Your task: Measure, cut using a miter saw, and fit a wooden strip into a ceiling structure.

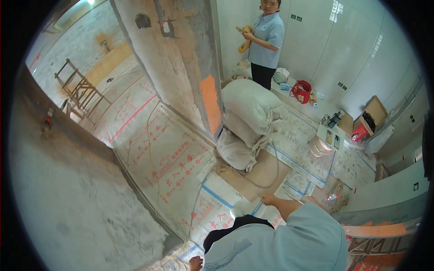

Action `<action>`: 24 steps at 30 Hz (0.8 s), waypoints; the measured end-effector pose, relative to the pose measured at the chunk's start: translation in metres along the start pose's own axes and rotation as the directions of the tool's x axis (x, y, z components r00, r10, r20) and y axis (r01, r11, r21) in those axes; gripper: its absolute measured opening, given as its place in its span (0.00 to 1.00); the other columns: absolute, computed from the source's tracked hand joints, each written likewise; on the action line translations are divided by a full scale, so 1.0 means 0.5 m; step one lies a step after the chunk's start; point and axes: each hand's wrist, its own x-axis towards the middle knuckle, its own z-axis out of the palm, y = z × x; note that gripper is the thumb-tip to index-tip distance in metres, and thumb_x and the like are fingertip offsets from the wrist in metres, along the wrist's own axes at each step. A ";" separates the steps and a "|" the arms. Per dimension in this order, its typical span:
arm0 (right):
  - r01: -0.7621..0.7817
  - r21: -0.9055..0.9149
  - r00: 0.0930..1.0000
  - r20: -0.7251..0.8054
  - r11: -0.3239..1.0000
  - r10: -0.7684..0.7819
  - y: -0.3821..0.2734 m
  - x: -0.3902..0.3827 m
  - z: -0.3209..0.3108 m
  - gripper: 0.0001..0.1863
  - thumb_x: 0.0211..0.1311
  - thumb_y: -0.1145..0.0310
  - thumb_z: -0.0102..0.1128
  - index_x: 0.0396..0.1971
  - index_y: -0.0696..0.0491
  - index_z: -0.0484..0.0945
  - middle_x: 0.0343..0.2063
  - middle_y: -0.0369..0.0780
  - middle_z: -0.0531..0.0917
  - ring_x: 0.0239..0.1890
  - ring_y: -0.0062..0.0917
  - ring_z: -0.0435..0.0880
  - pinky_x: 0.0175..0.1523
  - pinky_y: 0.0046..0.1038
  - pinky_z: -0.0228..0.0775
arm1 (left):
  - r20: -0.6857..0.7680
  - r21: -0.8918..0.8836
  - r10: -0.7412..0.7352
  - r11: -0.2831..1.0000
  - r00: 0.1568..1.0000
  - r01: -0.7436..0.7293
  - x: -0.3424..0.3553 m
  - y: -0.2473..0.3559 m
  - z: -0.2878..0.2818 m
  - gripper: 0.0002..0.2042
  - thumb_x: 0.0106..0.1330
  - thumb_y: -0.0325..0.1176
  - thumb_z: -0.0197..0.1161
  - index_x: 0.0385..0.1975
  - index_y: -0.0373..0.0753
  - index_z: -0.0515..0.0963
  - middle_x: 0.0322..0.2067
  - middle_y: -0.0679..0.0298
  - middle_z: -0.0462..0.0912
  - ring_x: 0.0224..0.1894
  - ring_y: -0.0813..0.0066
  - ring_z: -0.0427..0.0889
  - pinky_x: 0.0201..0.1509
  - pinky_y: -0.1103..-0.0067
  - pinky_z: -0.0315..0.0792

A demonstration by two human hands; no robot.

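My right hand [267, 198] reaches forward over the brown cardboard [276, 174] on the covered floor, its fingers curled; what it holds, if anything, is too small to make out. My left hand [195, 263] hangs low at the bottom edge beside my body, fingers slightly bent and apart, holding nothing visible. Ahead, several pale sacks [246, 97] are piled against the plastered pillar [181, 67], with a grey hose [273, 183] looped on the cardboard beside them.
A co-worker [265, 47] in light blue stands behind the sacks holding yellow items. A red bag [302, 90], a bucket [320, 147] and an open carton [368, 117] are at right. A wooden ladder [79, 88] stands beyond the left doorway. A rough wall [86, 189] borders my left.
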 end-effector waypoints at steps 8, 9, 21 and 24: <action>-0.029 0.359 0.996 -0.070 0.933 0.058 -0.505 0.500 -0.275 0.13 0.63 0.61 0.62 0.37 0.57 0.83 0.27 0.39 0.87 0.26 0.24 0.84 0.33 0.28 0.75 | 0.128 -0.103 -0.016 0.994 0.992 0.029 0.325 0.360 -0.158 0.22 0.72 0.49 0.54 0.54 0.37 0.72 0.44 0.57 0.80 0.41 0.59 0.81 0.37 0.65 0.76; 0.009 0.286 0.994 -0.107 0.958 0.022 -0.535 0.540 -0.277 0.15 0.63 0.59 0.60 0.34 0.57 0.84 0.25 0.39 0.86 0.25 0.25 0.84 0.33 0.29 0.76 | 0.139 -0.015 0.013 1.000 0.990 -0.011 0.366 0.407 -0.195 0.21 0.71 0.48 0.54 0.52 0.37 0.73 0.42 0.57 0.80 0.39 0.60 0.81 0.36 0.65 0.76; -0.371 0.336 0.913 0.300 0.866 0.275 -0.945 0.874 -0.345 0.30 0.66 0.42 0.55 0.57 0.51 0.77 0.54 0.47 0.81 0.56 0.35 0.78 0.60 0.40 0.70 | -0.214 0.061 0.036 0.998 0.976 -0.024 0.763 1.179 -0.594 0.10 0.64 0.37 0.60 0.25 0.38 0.81 0.19 0.66 0.78 0.19 0.74 0.75 0.23 0.75 0.69; -0.556 0.589 0.817 0.516 0.587 0.257 -1.001 1.044 -0.306 0.32 0.70 0.41 0.49 0.62 0.48 0.73 0.61 0.42 0.77 0.60 0.30 0.75 0.61 0.39 0.67 | -0.198 -0.094 0.055 0.993 0.979 -0.074 0.907 1.349 -0.708 0.09 0.70 0.40 0.60 0.43 0.43 0.76 0.30 0.66 0.82 0.28 0.77 0.79 0.28 0.78 0.70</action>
